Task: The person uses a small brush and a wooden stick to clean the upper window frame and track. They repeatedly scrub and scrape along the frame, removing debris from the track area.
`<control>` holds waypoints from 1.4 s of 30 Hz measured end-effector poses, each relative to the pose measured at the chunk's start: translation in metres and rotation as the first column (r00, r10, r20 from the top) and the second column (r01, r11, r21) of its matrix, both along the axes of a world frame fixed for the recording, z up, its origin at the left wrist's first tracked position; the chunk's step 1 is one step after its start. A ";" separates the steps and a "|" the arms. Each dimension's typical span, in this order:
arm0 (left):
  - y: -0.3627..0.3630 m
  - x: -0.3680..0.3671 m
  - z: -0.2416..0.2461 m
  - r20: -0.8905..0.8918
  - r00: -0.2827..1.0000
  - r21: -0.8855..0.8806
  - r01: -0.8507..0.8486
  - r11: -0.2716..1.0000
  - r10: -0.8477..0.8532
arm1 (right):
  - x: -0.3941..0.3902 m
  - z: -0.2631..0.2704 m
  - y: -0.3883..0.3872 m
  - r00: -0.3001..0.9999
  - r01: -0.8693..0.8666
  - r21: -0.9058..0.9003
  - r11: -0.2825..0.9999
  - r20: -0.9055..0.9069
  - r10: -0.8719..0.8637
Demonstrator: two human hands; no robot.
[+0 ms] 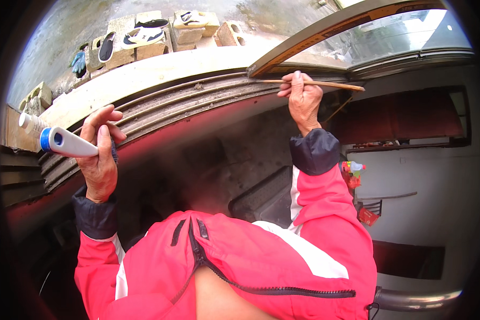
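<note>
My left hand (98, 156) grips a white plastic handle (74, 143) with a blue end and a hole through it. A dark, bristle-like edge (114, 153) shows beside the palm; the rest of that tool is hidden by the hand. My right hand (304, 96) pinches a thin wooden stick (336, 85) between thumb and fingers. The stick's left tip lies over the window track, close to the lower corner of the sliding window sash (304, 42). Several grooves of the metal window track (164, 106) run between my hands, with dirt and a small dark clump (199, 86) on them.
A white bottle (33, 122) stands at the left end of the sill (152, 74). Outside are shoes (143, 37) on concrete blocks (154, 51) and a blue glove (79, 62). Below are a dark plastic tray-like thing (264, 200) and a plastic bottle (353, 166) by the right sleeve.
</note>
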State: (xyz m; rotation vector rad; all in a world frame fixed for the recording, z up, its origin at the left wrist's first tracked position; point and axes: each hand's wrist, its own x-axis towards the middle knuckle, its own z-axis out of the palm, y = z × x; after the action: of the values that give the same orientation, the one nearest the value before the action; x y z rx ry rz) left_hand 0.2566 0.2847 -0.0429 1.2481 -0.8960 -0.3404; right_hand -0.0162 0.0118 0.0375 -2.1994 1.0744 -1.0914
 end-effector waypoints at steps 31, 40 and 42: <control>0.001 0.000 0.001 -0.031 0.996 -0.023 0.078 0.997 -0.079 | 0.023 -0.041 0.040 0.996 0.022 -0.284 0.959 -0.082 -0.047; 0.002 0.001 0.003 -0.037 0.993 -0.034 0.109 0.993 -0.111 | 0.036 -0.034 0.053 0.987 -0.101 0.003 0.995 0.123 0.100; 0.003 0.001 0.003 -0.044 0.992 -0.030 0.115 0.993 -0.117 | 0.035 -0.021 0.055 0.975 -0.161 0.076 0.984 0.169 0.146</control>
State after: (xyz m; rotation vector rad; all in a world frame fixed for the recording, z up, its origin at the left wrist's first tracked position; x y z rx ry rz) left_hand 0.2572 0.2874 -0.0400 1.1612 -0.9334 -0.4458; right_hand 0.0185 0.0664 0.0167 -2.0464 0.8509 -1.1109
